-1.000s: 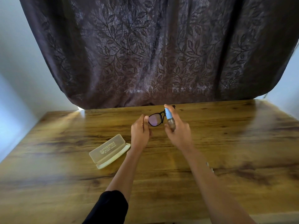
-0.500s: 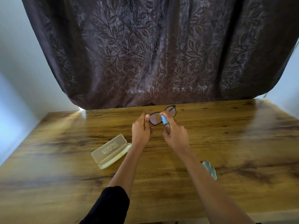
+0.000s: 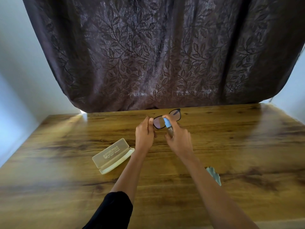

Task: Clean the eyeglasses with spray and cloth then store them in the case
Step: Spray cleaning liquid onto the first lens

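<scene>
Left hand (image 3: 144, 136) pinching the glasses (image 3: 158, 123), the right hand (image 3: 180, 140), curled round the spray (image 3: 168, 126), has swung it across to the left-hand lens, so wiping comes later.

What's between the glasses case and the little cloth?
In the head view, only the person's left forearm and right forearm cross bare table between the case and the cloth.

Head view, down over table (image 3: 54, 187)
</scene>
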